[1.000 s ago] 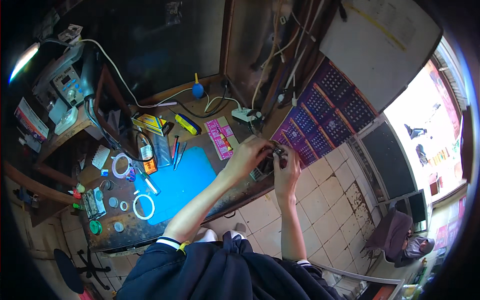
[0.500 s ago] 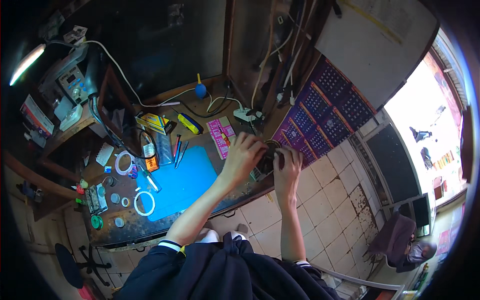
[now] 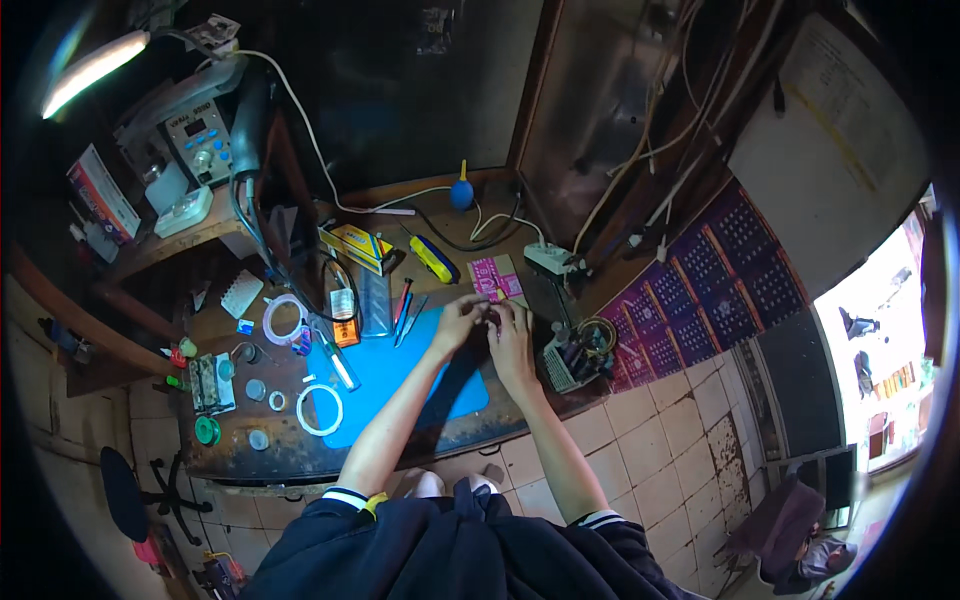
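Observation:
My left hand [image 3: 459,326] and my right hand [image 3: 512,348] are close together over the far right part of the blue work mat [image 3: 370,400]. The fingers of both are closed and meet at the tips. Something small and dark may be between them, too small to make out. Just beyond the fingertips lies a pink and white printed card box [image 3: 495,275]. To the right of my right hand stands a basket [image 3: 560,372] holding a coil of wire [image 3: 598,338] and dark tools.
Left of my hands lie screwdrivers [image 3: 402,300], a yellow-and-blue cutter knife [image 3: 432,258], tape rings [image 3: 320,410] and small jars. A power strip [image 3: 550,260] and a blue air blower [image 3: 461,192] stand at the back. Another person [image 3: 790,535] is at the lower right.
Both hands have moved left, from over the basket to above the mat beside the pink box. The basket and its contents now show. The view has shifted, so the bench appears further right.

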A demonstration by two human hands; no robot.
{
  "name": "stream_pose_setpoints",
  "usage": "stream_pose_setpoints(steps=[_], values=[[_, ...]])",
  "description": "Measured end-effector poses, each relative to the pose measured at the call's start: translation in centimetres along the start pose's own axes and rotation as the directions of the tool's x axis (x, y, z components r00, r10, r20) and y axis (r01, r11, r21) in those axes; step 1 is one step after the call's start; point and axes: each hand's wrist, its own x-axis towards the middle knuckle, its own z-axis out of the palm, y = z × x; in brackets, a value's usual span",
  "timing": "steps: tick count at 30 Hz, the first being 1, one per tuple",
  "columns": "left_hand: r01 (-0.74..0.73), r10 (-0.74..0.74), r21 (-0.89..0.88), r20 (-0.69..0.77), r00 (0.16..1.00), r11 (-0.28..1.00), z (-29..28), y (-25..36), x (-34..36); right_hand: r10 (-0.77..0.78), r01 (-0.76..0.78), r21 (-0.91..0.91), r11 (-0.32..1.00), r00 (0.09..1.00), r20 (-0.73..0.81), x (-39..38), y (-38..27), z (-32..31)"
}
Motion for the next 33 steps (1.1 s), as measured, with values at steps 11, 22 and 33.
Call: stream_pose_setpoints(steps=[11, 22, 33], values=[[0.047, -0.052, 0.081, 0.065, 0.996, 0.996, 1.6, -3.5, 1.8, 0.152, -0.141, -0.096, 0.985, 0.980, 0.125, -0.4, 2.8, 2.6], [-0.015, 0.014, -0.156, -0.010, 1.000, 0.988, 1.4, 0.8, -1.1, 0.128, -0.116, 0.242, 0.963, 0.991, -0.036, -0.8, -1.1, -1.2], [-0.366, 0.380, -0.140, 0.084, 0.921, 0.920, 6.0, 13.8, -7.5, 0.211, -0.145, 0.319, 0.937, 0.960, -0.184, -1.3, -5.7, -14.3]])
